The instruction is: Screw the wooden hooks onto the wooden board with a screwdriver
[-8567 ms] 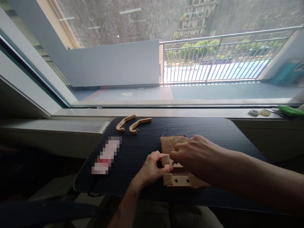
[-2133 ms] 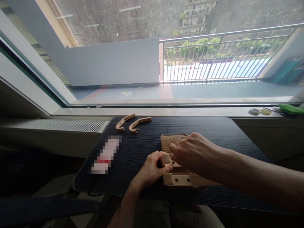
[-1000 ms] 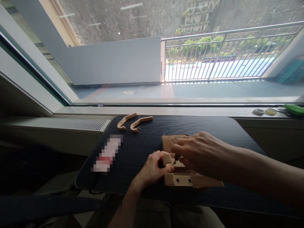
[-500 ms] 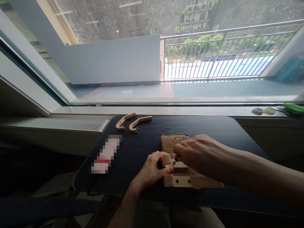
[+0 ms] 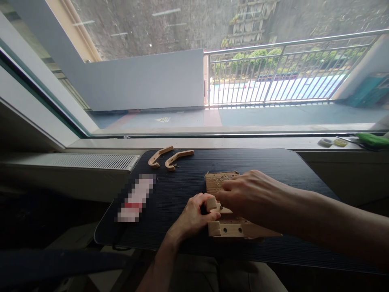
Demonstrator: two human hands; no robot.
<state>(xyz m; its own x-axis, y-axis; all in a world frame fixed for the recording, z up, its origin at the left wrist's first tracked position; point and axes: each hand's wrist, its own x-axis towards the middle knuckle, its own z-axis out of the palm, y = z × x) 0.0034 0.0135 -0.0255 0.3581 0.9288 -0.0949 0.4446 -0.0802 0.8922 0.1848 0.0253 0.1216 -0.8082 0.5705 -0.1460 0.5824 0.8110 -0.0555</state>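
Note:
My left hand (image 5: pixel 196 215) is closed round the blunt end of a pale wooden piece (image 5: pixel 212 205), thumb at the front and fingers behind. My right hand (image 5: pixel 246 192) is closed just above the same piece, knuckles up, and covers much of it. Whatever its fingers hold is hidden under them. A dark round spot shows on the wood beside the fingertips. Beneath lies a wooden board (image 5: pixel 213 184) strewn with small bits at its far end. In front, nearest me, a second wooden piece (image 5: pixel 227 230) with two dark holes rests along the board.
Two curved wooden hooks (image 5: pixel 179 155) lie at the back left of the black table (image 5: pixel 255 160). A blurred pink-white item (image 5: pixel 136 198) is at the left. Tape rolls (image 5: pixel 325 142) and a green-handled tool (image 5: pixel 373 140) are on the windowsill, right. A radiator (image 5: pixel 91 160) adjoins the table.
My right hand has turned slightly and shifted left, its fingers lower over the wooden piece. My left hand keeps its grip. The view has tilted a little.

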